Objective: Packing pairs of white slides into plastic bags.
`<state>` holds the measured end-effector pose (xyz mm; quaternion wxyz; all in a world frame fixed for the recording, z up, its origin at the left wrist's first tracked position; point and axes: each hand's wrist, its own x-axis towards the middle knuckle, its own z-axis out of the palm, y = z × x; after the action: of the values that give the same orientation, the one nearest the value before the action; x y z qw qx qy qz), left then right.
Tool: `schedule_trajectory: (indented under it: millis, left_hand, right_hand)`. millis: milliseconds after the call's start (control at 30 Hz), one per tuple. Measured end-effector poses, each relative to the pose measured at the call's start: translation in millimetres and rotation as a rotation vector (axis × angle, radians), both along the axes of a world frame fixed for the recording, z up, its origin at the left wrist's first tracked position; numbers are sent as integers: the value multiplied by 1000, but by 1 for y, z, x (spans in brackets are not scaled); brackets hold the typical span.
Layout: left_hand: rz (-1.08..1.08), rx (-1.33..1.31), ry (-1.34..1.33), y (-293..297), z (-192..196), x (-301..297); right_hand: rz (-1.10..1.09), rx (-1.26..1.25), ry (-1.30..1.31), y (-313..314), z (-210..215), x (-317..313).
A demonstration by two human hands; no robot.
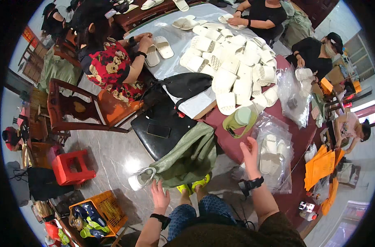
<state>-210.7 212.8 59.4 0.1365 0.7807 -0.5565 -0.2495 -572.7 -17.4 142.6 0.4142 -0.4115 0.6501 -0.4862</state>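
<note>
My left hand (159, 196) is raised over the floor with its fingers spread and nothing in it. Just beyond its fingertips are a white looped thing (140, 179), whose kind I cannot make out, and the lower end of a green woven sack (187, 158). My right hand (250, 158), fingers apart and holding nothing, hovers at the table's near edge. Right beside it lies a transparent plastic bag (285, 168) with a pair of pale slippers (271, 154) inside. A cup with a pale green lid (242, 116) stands beyond that hand, an olive strap around it.
A big heap of white slippers (224, 78) covers the table's middle. Several people sit around it, one handling slippers at the far left. At left are a black seat with a phone (158, 130), a wooden chair (78, 123), a red stool (72, 166) and an orange crate (113, 212).
</note>
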Motion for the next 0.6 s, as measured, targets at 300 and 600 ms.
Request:
schedule_trajectory:
  millis: [300, 600]
  left_hand:
    - [17, 102, 9, 29, -7, -10]
    - [19, 84, 105, 15, 12, -14]
  right_hand:
    - [152, 16, -148, -55, 26, 21]
    - [505, -92, -410, -112, 140, 95]
